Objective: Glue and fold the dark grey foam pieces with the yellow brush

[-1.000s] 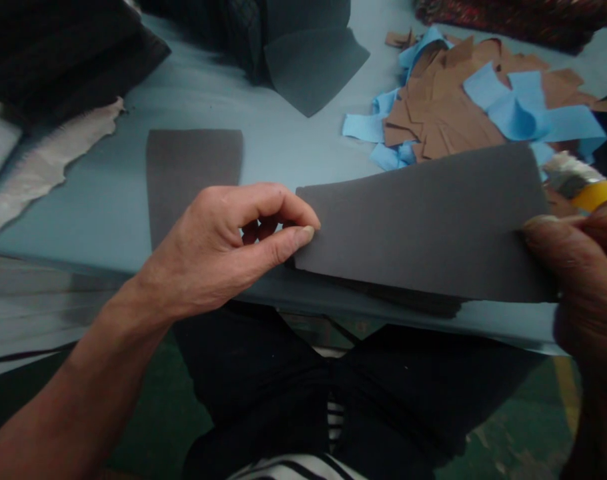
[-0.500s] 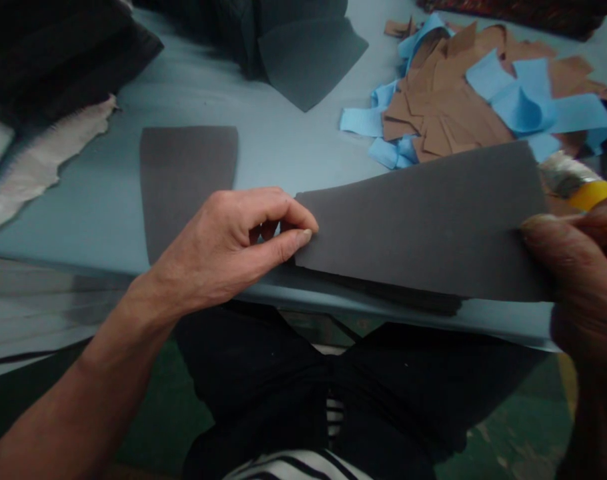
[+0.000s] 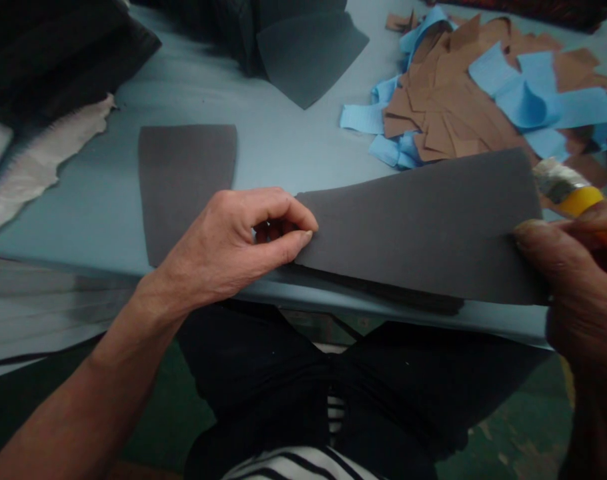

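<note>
A dark grey fabric panel [image 3: 418,227] is stretched between my two hands above the table's front edge. My left hand [image 3: 253,240] is closed, pinching its narrow left end between thumb and fingertips. At the wider right end, my right hand [image 3: 573,260] grips the panel with the thumb on top. That same hand also has a yellow-handled tool [image 3: 581,199] with a pale, shiny wrapped end; its kind is unclear. Beneath the held panel, the dark edges of more pieces [image 3: 433,303] show. Another grey panel [image 3: 186,173] lies flat to the left, partly covered by my left hand.
Brown and light-blue fabric scraps [image 3: 453,100] are heaped at the back right. Dark green fabric [image 3: 311,57] lies at the back middle. A black fabric pile [image 3: 53,60] and a frayed whitish cloth [image 3: 48,157] are at left on the pale blue table [image 3: 83,220].
My right hand has shifted slightly left with the panel's right end, whose upper corner sits a little lower. More of the yellow-handled tool shows. My left hand keeps its pinch in place.
</note>
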`<action>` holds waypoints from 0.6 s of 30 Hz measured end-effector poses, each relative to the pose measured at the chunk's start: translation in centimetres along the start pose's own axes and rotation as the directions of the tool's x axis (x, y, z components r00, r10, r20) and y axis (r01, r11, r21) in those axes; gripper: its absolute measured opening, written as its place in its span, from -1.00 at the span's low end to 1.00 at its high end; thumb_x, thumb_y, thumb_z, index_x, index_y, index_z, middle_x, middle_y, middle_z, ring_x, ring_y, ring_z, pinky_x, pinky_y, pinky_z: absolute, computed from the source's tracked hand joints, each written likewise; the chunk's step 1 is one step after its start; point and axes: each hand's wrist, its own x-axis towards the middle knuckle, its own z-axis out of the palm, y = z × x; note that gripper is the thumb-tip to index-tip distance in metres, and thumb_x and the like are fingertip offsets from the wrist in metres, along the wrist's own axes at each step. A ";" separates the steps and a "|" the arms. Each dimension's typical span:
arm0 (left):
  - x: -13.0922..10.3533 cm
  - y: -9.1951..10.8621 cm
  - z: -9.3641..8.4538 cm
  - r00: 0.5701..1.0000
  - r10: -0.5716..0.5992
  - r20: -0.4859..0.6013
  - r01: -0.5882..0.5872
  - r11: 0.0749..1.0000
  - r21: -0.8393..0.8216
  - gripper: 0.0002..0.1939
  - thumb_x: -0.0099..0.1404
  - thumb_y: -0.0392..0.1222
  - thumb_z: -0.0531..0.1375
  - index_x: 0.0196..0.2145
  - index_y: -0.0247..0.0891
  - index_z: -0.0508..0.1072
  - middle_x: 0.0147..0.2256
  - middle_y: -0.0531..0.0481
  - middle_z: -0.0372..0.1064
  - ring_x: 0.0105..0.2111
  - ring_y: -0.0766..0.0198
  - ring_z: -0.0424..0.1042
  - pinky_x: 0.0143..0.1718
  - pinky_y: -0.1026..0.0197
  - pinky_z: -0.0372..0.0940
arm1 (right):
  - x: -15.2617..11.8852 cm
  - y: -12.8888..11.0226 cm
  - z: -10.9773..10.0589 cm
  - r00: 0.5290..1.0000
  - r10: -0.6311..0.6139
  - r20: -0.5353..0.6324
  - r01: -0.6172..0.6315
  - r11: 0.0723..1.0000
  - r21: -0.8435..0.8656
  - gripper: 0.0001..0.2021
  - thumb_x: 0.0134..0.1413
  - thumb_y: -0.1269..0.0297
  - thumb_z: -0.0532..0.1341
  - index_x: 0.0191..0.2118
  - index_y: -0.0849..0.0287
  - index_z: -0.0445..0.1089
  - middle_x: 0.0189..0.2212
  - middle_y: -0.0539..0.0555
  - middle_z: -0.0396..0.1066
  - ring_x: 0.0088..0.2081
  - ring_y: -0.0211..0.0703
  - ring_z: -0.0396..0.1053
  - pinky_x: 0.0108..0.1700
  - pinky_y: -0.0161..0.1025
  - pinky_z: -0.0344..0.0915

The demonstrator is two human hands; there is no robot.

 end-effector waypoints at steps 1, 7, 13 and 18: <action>0.0 0.0 0.0 1.000 0.002 0.001 -0.002 1.000 0.006 -0.91 0.36 -0.34 0.30 -0.29 -0.19 0.60 -0.37 0.19 0.51 -0.42 0.47 0.39 -0.37 0.33 0.25 | 0.0 0.0 0.0 1.000 -0.009 0.007 0.009 0.999 -0.035 -0.63 -0.28 -0.04 0.65 -0.29 -0.21 0.62 -0.38 -0.01 0.55 -0.38 -0.11 0.48 -0.29 0.22 0.24; -0.1 0.0 0.1 0.999 0.033 0.004 -0.033 0.998 0.050 -0.91 0.36 -0.36 0.29 -0.28 -0.22 0.58 -0.35 0.20 0.50 -0.42 0.49 0.40 -0.34 0.36 0.26 | 0.1 0.1 -0.1 1.000 -0.024 0.017 0.026 0.992 -0.122 -0.57 -0.30 -0.18 0.62 -0.29 -0.19 0.59 -0.40 -0.01 0.54 -0.44 -0.14 0.41 -0.38 0.12 0.24; -0.1 0.1 0.3 0.998 0.057 0.003 -0.057 0.988 0.146 -0.90 0.37 -0.35 0.27 -0.27 -0.22 0.57 -0.35 0.18 0.49 -0.39 0.46 0.42 -0.30 0.35 0.27 | 0.0 -0.3 0.5 0.998 -0.067 0.014 0.068 0.993 -0.097 -0.48 -0.36 -0.18 0.64 -0.33 -0.03 0.51 -0.43 0.01 0.48 -0.46 -0.14 0.36 -0.43 -0.03 0.22; -0.3 -0.1 0.1 0.998 0.056 -0.002 -0.055 0.985 0.161 -0.89 0.40 -0.21 0.24 -0.24 -0.16 0.60 -0.34 0.15 0.51 -0.39 0.38 0.42 -0.31 0.28 0.27 | -0.3 -2.2 1.3 0.991 -0.116 0.063 0.113 0.993 0.038 -0.60 -0.31 0.11 0.58 -0.43 0.03 0.36 -0.56 -0.08 0.38 -0.57 -0.22 0.30 -0.56 -0.22 0.21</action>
